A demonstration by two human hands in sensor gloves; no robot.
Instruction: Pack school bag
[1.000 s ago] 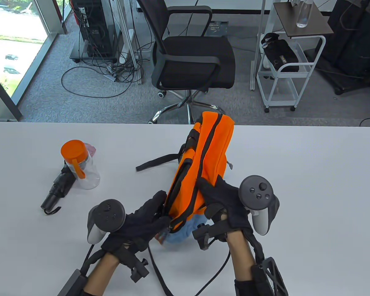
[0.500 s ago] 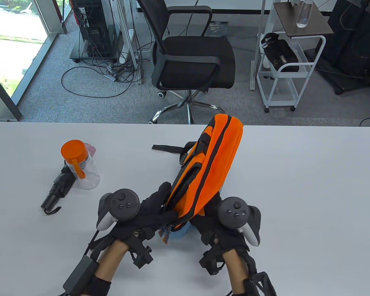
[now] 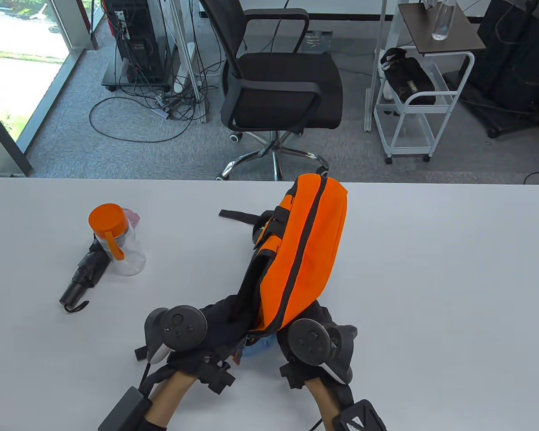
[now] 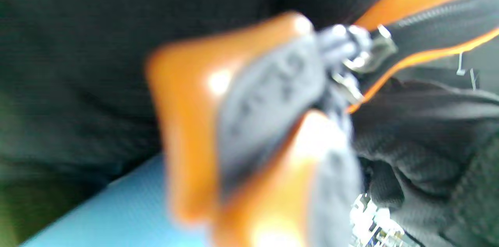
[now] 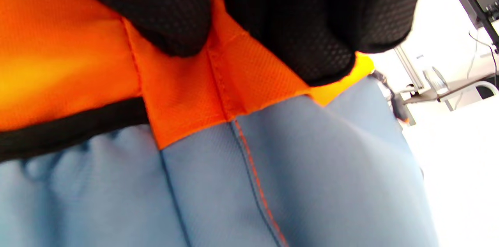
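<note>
Orange school bag (image 3: 310, 251) of matt woven cloth with black trim and a blue mesh-textured panel (image 5: 273, 184). Shiny metal zipper slider (image 4: 366, 50). Black knit mesh glove on the right hand (image 5: 273, 17). Smooth matt white bench (image 3: 431, 269). At nine o'clock, a clear glossy plastic bottle (image 3: 125, 251) with an orange lid.

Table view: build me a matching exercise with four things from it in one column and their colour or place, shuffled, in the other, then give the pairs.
Things:
1. fabric school bag
2. folded umbrella
3. clear plastic cup with lid
4. mesh office chair

Descriptions:
A. on the floor beyond the table
B. black, lying on the table's left part
C. orange with black trim, held by both hands
D. transparent, orange top

Pairs: 1-C, 2-B, 3-D, 4-A
</note>
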